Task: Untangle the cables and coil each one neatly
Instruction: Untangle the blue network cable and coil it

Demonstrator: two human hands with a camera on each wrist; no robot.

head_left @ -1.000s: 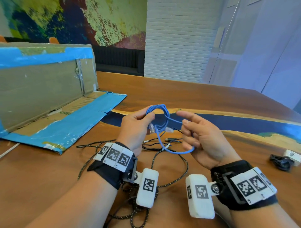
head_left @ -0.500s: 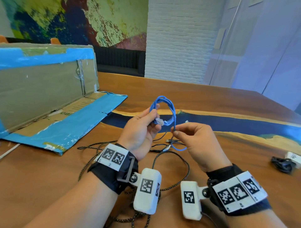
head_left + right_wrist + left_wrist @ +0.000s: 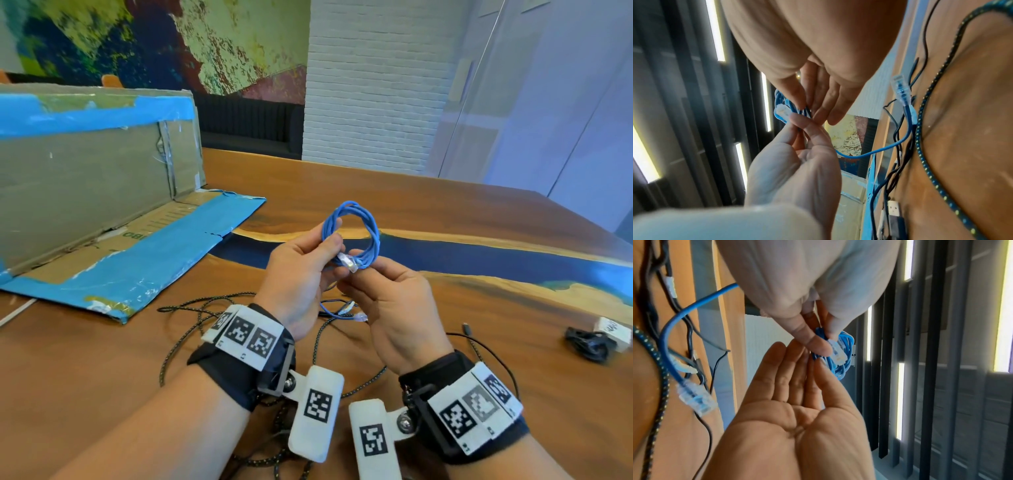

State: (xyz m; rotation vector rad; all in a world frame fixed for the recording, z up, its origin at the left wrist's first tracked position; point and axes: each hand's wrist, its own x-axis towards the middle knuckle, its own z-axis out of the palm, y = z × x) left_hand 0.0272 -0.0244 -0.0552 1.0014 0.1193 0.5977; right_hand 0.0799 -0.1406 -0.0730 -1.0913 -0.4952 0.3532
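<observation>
At far left a taped cardboard box (image 3: 85,192) lies opened on the table (image 3: 445,212), apart from the work. Nearer, the braided black cable (image 3: 164,363) and thinner dark leads sprawl loose on the wood beneath the wrists, not yet sorted. The left hand (image 3: 298,277) is raised above them and pinches the near side of the blue cable coil (image 3: 352,233) between thumb and fingers, its other fingers lying fairly straight in the left wrist view. The coil stands upright in the air, several loops gathered. Just right of it, the right hand (image 3: 387,301) meets the bundle at its lower edge, thumb and forefinger nipping the strands beside the clear plug (image 3: 349,262). A blue tail (image 3: 879,151) drops from the hands to the second plug (image 3: 361,317), which lies on the table among the dark leads. At far right a black bundle (image 3: 585,342) sits by a white block.

The step in hand appears to be finishing the blue coil. Next, the hanging tail likely needs lifting free of the dark leads and winding on, with the left pinch kept firm so the loops do not spring apart.
</observation>
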